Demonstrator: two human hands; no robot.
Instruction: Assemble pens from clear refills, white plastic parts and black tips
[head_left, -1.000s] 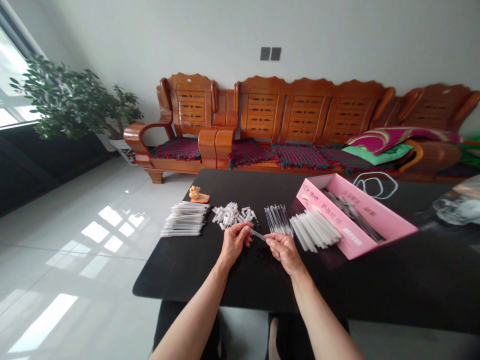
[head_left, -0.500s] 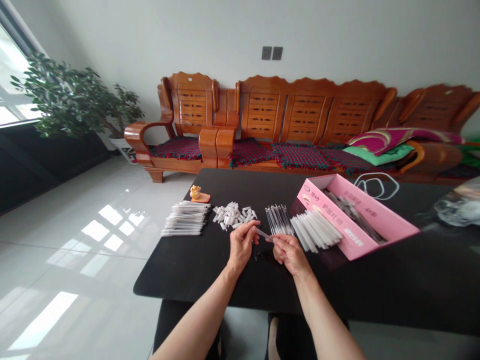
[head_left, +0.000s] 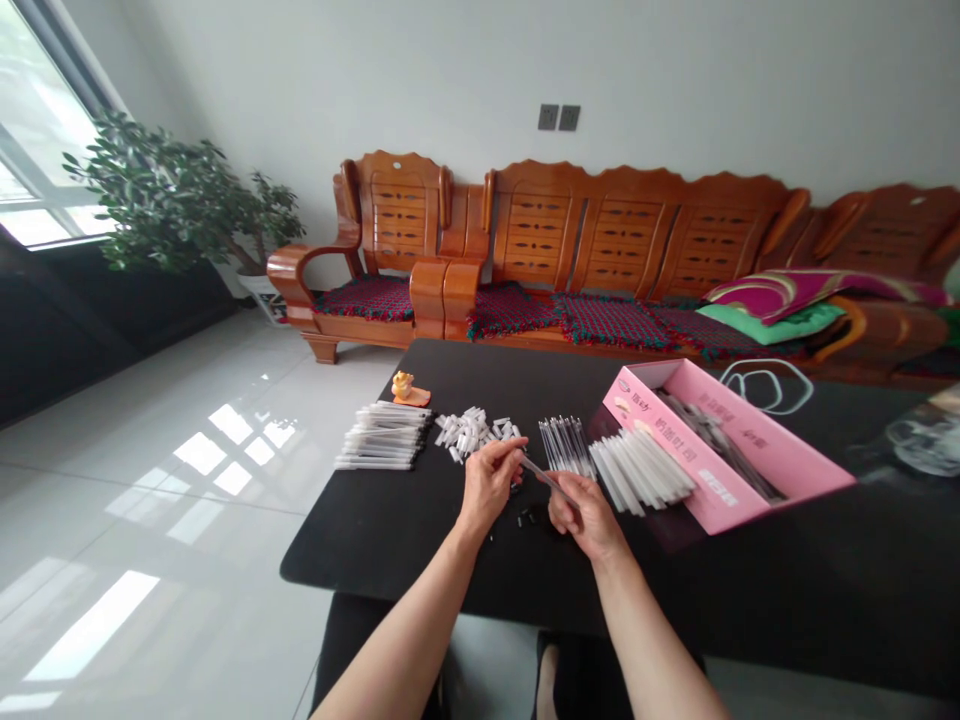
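Observation:
A thin pen (head_left: 546, 476) stretches at a slant between my two hands above the black table. My left hand (head_left: 486, 492) pinches its upper left end with thumb and forefinger. The lower right part is gripped by my right hand (head_left: 589, 515), fingers curled round it. Just beyond my left hand lies a loose heap of short white tube pieces (head_left: 469, 432). Past my right hand are a row of thin pen refills (head_left: 566, 445) and a stack of white pen barrels (head_left: 641, 472). Small black pieces (head_left: 534, 517) lie under my hands, partly hidden.
Whole pens (head_left: 384, 437) lie stacked at the table's left, near a small yellow figurine (head_left: 403, 384). A pink box (head_left: 709, 490) holding dark thin parts stands at the right, with a white loop (head_left: 795, 380) behind. A wooden sofa (head_left: 540, 220) lines the wall.
My hands have drawn slightly apart, with a longer stretch of the pen showing between them. The head view has shifted a little, so the scene sits further right.

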